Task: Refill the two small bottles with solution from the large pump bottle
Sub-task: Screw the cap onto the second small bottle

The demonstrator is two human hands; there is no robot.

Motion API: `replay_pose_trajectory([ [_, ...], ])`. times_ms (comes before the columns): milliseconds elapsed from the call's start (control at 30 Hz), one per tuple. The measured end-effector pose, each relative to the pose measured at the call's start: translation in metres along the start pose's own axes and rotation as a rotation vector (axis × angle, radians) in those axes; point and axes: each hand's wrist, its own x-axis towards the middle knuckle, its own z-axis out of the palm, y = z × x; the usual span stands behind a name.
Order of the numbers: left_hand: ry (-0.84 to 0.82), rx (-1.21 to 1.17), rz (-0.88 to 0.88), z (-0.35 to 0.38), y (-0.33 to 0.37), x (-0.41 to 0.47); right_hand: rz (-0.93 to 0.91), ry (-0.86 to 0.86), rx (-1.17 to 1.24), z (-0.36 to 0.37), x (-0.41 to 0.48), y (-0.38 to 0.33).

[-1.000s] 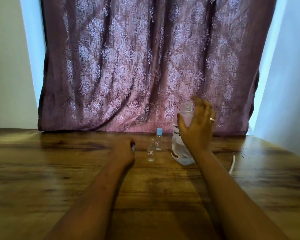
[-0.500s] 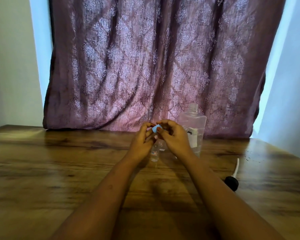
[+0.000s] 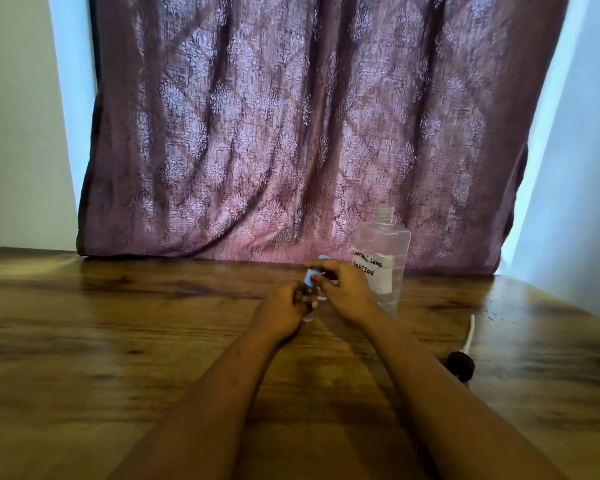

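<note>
dim, backlit room: pale daylight leaks past the curtain [image 3: 291,133] at upper left and upper right. soft sheen on the table [image 3: 118,323] at left, shadows pool lower centre. slightly soft throughout; frame edges bow from the wide lens.

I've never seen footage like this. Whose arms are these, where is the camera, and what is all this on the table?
No machine here: these are a person's two bare arms, filmed by one wide-angle camera worn on the head, looking forward and down. The left hand grips a small clear plastic bottle; the right hand pinches a pale blue cap at its top. Behind stands a large clear square bottle with a handwritten label, its neck open. A black pump head with a white tube lies on the brown wooden table to the right. A purple patterned curtain hangs behind.
</note>
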Motion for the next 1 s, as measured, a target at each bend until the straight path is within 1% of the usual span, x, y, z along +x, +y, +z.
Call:
replay_pose_trajectory([
  [100,-0.011,-0.018,-0.004,0.000,-0.001,0.001,0.005,-0.034,-0.022,-0.002,-0.001,-0.001],
  [300,-0.033,0.023,-0.001,0.000,-0.001,0.000,-0.065,-0.063,-0.152,-0.005,-0.001,-0.006],
  [400,-0.035,0.042,-0.002,0.000,0.001,-0.003,-0.028,-0.027,-0.256,-0.004,0.003,-0.004],
  [500,-0.038,0.033,-0.016,-0.002,0.003,-0.005,0.046,0.031,-0.426,0.000,0.004,-0.002],
  [533,-0.042,0.033,-0.027,-0.002,0.003,-0.004,0.056,0.047,-0.441,0.001,0.003,-0.001],
  [567,-0.047,0.038,-0.035,-0.002,0.003,-0.004,0.060,0.066,-0.397,0.003,0.003,-0.001],
  [600,-0.052,0.034,-0.038,-0.003,0.002,-0.004,0.068,0.082,-0.298,0.004,0.003,0.000],
  [667,-0.057,-0.014,-0.051,-0.001,-0.001,-0.001,0.067,0.082,-0.027,0.005,0.004,0.000],
  [733,-0.062,-0.037,-0.058,0.001,-0.005,0.003,0.067,-0.004,0.162,0.003,0.002,-0.002],
  [767,-0.060,-0.044,-0.054,0.002,-0.006,0.005,0.067,-0.060,0.206,0.002,0.002,-0.003],
  [800,-0.053,-0.056,-0.052,0.003,-0.008,0.006,0.059,-0.093,0.202,0.001,0.001,-0.003],
  [833,-0.048,-0.066,-0.050,0.003,-0.009,0.007,0.049,-0.088,0.171,0.001,0.002,-0.003],
  [900,-0.041,-0.058,-0.037,0.003,-0.008,0.006,0.045,-0.006,0.098,0.000,0.003,-0.002],
  [1000,-0.012,-0.043,-0.034,0.002,-0.003,0.004,0.101,0.100,0.012,0.001,0.004,-0.001],
])
